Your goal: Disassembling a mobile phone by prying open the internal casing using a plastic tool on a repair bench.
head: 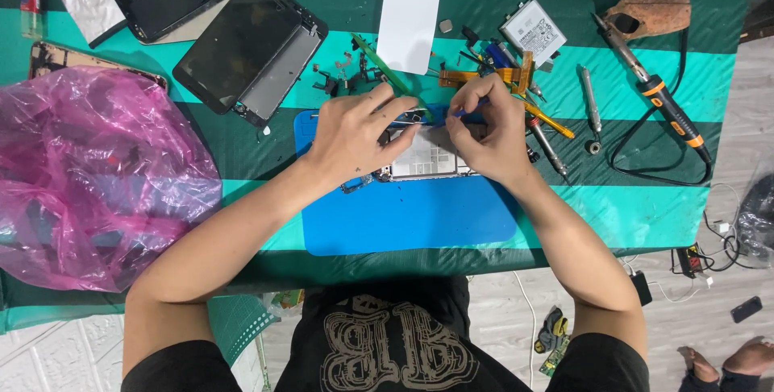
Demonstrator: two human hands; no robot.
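An opened phone frame (426,156) lies on a blue work mat (411,215) in the middle of the table. My left hand (355,134) rests on its left end, fingers pinching at the top edge. My right hand (488,130) is curled over the right end and grips a thin blue-handled tool (447,113) whose tip meets the frame's top edge. What lies under the fingertips is hidden.
A pink plastic bag (97,174) fills the left. Dismantled phones and screens (250,45) lie at the back left, a white strip (411,9) and battery (532,31) behind. Screwdrivers (548,146) and a soldering iron (657,94) lie at the right. A green striped cloth (645,207) covers the table.
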